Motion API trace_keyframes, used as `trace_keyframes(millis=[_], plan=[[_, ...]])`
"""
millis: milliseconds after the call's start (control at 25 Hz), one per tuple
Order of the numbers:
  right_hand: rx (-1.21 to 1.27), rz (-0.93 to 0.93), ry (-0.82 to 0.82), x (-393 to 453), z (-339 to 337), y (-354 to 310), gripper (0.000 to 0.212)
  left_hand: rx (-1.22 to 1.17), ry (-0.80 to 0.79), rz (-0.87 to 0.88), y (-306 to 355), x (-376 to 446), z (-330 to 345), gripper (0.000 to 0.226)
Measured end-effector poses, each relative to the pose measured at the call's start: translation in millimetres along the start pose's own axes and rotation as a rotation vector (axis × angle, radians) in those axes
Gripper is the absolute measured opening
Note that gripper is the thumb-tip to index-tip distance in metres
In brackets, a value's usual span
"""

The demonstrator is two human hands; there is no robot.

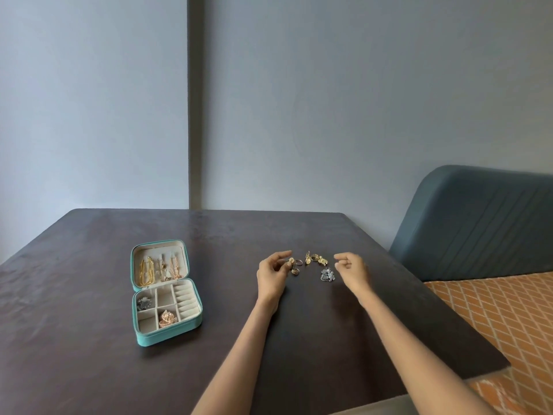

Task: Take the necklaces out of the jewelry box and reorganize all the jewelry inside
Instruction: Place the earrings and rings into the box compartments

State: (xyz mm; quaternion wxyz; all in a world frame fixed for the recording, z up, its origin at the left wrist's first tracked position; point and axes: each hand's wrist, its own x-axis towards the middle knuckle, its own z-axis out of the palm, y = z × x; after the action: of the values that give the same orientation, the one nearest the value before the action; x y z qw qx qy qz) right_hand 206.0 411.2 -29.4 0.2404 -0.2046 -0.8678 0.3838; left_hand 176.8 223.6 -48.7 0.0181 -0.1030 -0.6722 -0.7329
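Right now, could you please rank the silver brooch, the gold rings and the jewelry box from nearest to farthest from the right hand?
1. Silver brooch, on the table just left of the right hand.
2. Gold rings, farther left, at the left hand's fingertips.
3. Jewelry box, open, far left.

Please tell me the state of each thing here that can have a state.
jewelry box: open, lid upright.
necklaces: hanging in the lid.
ring slots: empty.
gold pieces: loose on the table.
left hand: pinching a gold ring.
right hand: loosely curled, holding nothing.
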Motion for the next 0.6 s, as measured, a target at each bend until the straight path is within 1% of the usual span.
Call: trace_keyframes(millis=[120, 240, 320, 400, 600], plan=[[-0.068, 0.032, -0.06, 7.0, -0.7, 2.9, 0.025, 0.058, 0.014, 0.037, 2.5, 3.6, 4.7, 0.021], [-0.139, 0.023, -0.11, 14.2, 4.1, -6.0, 0.024, 0.061, -0.006, 0.04, -2.2, 12.4, 7.4, 0.022], [-0.211, 0.028, -0.173, 18.6, 5.0, -12.2, 0.018, 0.061, -0.033, 0.043, -5.1, 16.7, 7.6, 0.022], [-0.269, 0.034, -0.205, 22.6, 4.9, -16.1, 0.005, 0.057, -0.053, 0.046, -6.9, 20.6, 7.6, 0.022], [-0.333, 0.026, -0.227, 29.0, 6.6, -20.8, 0.015, 0.063, -0.069, 0.046, -11.6, 24.7, 8.4, 0.024]])
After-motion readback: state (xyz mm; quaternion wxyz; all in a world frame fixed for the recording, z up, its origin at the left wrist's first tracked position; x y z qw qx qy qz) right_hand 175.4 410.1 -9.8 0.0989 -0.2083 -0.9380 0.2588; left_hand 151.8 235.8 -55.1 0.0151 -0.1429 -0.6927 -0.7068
